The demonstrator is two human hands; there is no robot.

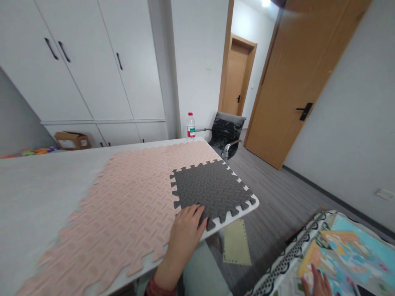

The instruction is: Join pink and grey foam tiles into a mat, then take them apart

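Note:
My left hand lies palm down at the near left corner of a dark grey foam mat tile, fingers stretched out, holding nothing. The tile has toothed edges and lies flat beside pink foam mat tiles on a white table. Its left and far teeth meet the pink tiles; whether they are fully interlocked I cannot tell. At the lower right, my right hand is partly cut off by the frame. Its fingers are spread over a colourful printed sheet or book.
A bottle with a red cap stands at the table's far edge, near a black chair. A yellowish toothed tile is below the table's near edge. A cardboard box sits by the cabinets. A patterned cloth covers the surface at lower right.

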